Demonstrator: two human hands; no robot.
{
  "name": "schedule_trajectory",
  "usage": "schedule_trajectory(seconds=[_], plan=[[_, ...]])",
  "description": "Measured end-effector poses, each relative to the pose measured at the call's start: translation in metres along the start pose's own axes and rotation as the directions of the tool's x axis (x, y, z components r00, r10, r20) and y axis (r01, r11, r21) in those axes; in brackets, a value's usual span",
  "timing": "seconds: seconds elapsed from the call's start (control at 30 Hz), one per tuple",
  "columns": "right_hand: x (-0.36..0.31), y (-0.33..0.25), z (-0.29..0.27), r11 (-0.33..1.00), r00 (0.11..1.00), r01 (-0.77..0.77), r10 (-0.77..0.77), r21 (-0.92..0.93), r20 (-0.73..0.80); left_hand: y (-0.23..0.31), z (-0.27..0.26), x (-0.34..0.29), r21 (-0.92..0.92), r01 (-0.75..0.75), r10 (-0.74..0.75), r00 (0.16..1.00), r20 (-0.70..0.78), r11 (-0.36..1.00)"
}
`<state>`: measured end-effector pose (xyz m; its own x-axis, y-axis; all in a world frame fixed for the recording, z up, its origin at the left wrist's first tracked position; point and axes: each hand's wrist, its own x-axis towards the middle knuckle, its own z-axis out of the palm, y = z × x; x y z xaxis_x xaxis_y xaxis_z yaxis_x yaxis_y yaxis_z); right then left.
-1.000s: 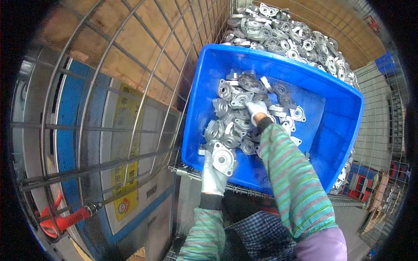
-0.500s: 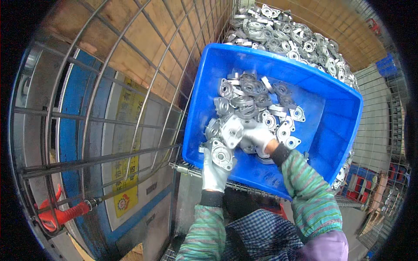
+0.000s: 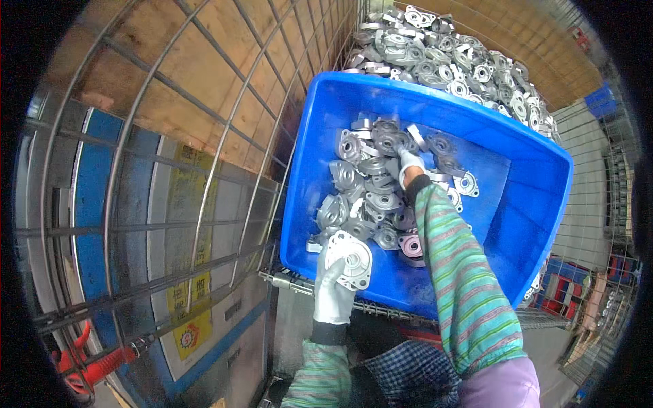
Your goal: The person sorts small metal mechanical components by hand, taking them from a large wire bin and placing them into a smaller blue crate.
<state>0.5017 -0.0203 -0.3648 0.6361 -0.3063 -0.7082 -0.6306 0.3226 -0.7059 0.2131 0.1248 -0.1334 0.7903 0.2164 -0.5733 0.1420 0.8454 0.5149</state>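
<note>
1. Grey cast metal, pale and matt: the flange part (image 3: 348,260) in the left hand (image 3: 333,292) is a flat plate with rounded corners, a round raised hub in its middle and small holes near the corners. It sits just at the near rim of the blue bin (image 3: 517,204), at about 6 o'clock of the bin's heap.
2. White-gloved, the left hand is closed around the plate's lower edge, with the thumb up its left side; the plate's broad face is turned toward the camera and its long axis leans from 7 to 1 o'clock.
3. Beyond it, the right hand (image 3: 408,163), also gloved, reaches into the pile of like parts (image 3: 371,197); its fingers are buried among them, so I cannot tell whether it grips anything.
4. Farther off, at 12 o'clock, a second heap of castings (image 3: 449,61) lies inside a wire cage (image 3: 224,136), partly hidden by the bin's far rim.
</note>
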Motion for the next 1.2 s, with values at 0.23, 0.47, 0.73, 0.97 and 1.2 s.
schedule_trajectory(seconds=[0.23,0.47,0.73,0.97,1.2], plan=[[0.037,-0.001,-0.024,0.91,0.975,-0.165,0.092,0.38,0.204,0.0,0.004,0.001,-0.007,-0.004,0.004,1.0,-0.007,1.0],[-0.029,-0.024,-0.007,0.995,0.998,0.047,-0.043,-0.087,0.047,0.0,0.002,0.001,-0.001,-0.005,0.005,1.0,0.003,1.0],[-0.044,-0.033,0.014,0.854,0.966,0.119,-0.217,-0.506,-0.139,-0.001,-0.001,-0.001,-0.032,0.016,-0.016,1.0,-0.009,0.999],[-0.184,-0.066,-0.046,0.968,0.802,0.213,-0.097,-0.13,0.59,-0.004,-0.008,0.0,-0.026,-0.045,0.043,0.998,-0.05,0.999],[-0.267,-0.081,-0.088,0.873,0.604,0.405,-0.032,-0.272,0.796,-0.004,-0.003,0.002,-0.053,-0.021,0.016,0.996,-0.084,0.998]])
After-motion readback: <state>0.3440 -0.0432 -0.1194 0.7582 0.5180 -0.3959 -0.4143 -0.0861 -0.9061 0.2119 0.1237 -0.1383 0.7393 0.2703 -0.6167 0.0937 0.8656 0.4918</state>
